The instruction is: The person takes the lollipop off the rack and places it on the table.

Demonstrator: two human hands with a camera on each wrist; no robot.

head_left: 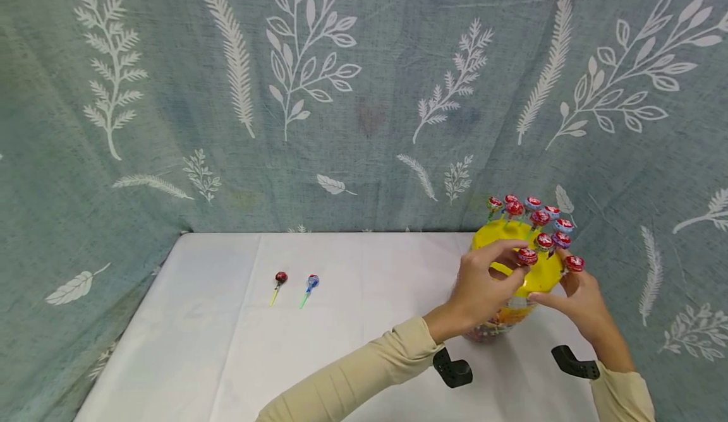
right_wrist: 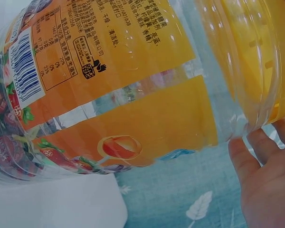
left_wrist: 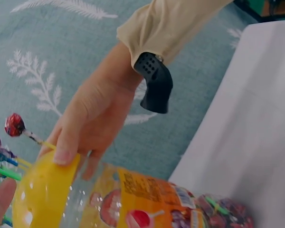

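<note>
A clear candy jar (right_wrist: pixel 114 114) with an orange label and a domed yellow lid (head_left: pixel 489 235) stands at the table's right side. Several wrapped lollipops (head_left: pixel 539 218) stand upright on the lid, sticks down. My left hand (head_left: pixel 483 286) pinches a red-wrapped lollipop (head_left: pixel 527 257) over the lid's near left part. On the jar's right, my right hand (head_left: pixel 586 305) grips the lid's edge; its thumb lies on the yellow plastic in the left wrist view. Another red lollipop (head_left: pixel 574 263) rises beside those fingers. Where the pinched lollipop's stick ends is hidden.
Two loose lollipops, a dark red one (head_left: pixel 281 278) and a blue one (head_left: pixel 313 281), lie on the white table (head_left: pixel 352 346) left of the jar. A leaf-patterned curtain (head_left: pixel 364 156) hangs behind the table. More wrapped candies (right_wrist: pixel 9 152) fill the jar's bottom.
</note>
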